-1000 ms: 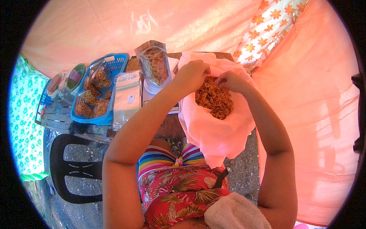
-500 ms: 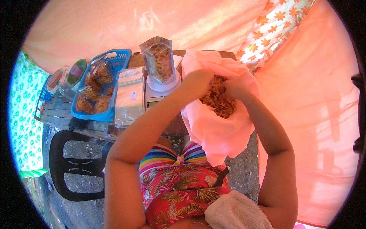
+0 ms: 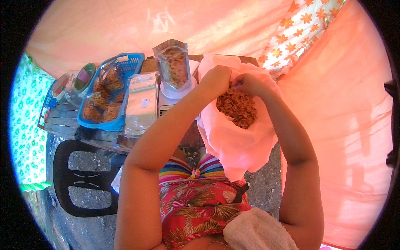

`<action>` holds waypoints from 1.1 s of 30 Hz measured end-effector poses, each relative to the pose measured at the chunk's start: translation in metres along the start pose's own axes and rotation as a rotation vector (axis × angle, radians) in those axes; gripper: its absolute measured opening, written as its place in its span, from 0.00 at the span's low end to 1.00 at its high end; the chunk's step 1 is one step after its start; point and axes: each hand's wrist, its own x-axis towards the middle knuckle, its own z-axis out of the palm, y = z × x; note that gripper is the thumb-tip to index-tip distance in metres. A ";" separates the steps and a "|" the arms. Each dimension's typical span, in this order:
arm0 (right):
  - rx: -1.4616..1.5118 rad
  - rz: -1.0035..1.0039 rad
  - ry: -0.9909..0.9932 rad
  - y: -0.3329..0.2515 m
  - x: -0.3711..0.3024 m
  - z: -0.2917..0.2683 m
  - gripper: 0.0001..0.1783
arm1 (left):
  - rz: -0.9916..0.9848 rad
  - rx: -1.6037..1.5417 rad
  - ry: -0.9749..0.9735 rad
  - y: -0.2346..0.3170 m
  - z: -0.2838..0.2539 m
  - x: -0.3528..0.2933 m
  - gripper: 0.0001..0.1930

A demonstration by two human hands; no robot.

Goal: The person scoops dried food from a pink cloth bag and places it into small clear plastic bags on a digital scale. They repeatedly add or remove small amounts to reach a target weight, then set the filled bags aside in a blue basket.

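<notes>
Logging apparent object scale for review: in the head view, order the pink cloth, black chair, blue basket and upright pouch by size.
1. Pink cloth
2. Blue basket and black chair: too alike to rank, the chair partly hidden
3. Upright pouch

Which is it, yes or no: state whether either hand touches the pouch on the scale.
No: the left hand and right hand are over the pink cloth, apart from the filled stand-up pouch on the digital scale.

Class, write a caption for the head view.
Left hand and right hand at brown snack pieces in pink cloth, near a filled pouch on a scale.
</notes>
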 end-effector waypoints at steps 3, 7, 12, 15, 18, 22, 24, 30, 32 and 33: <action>-0.745 -0.030 -0.118 0.009 0.025 0.008 0.11 | -0.097 0.076 0.024 0.007 -0.014 0.003 0.07; -0.828 0.103 -0.138 0.008 0.028 0.014 0.14 | -0.142 0.010 0.069 0.008 -0.028 -0.011 0.07; -0.836 0.158 -0.109 -0.014 0.019 0.002 0.12 | -0.131 -0.083 0.148 0.006 -0.052 -0.032 0.08; -0.980 0.135 -0.131 -0.037 0.019 -0.006 0.10 | -0.121 -0.082 0.212 0.007 -0.068 -0.041 0.08; -1.017 0.022 -0.091 -0.065 0.024 -0.002 0.07 | -0.076 -0.059 0.357 0.002 -0.095 -0.049 0.07; -0.796 -0.069 -0.067 -0.112 0.046 0.017 0.10 | -0.195 -0.055 0.623 -0.014 -0.145 -0.066 0.06; -0.741 -0.234 0.002 -0.136 0.067 0.034 0.11 | -0.255 -0.015 0.687 -0.023 -0.162 -0.071 0.06; -0.802 -0.583 0.088 -0.180 0.121 0.089 0.09 | -0.313 0.147 0.650 -0.058 -0.160 -0.069 0.11; -0.868 -0.557 0.041 -0.184 0.126 0.100 0.07 | -0.370 0.144 0.590 -0.069 -0.151 -0.068 0.13; -0.868 -0.523 0.045 -0.184 0.127 0.103 0.07 | -0.342 0.118 0.602 -0.073 -0.148 -0.069 0.13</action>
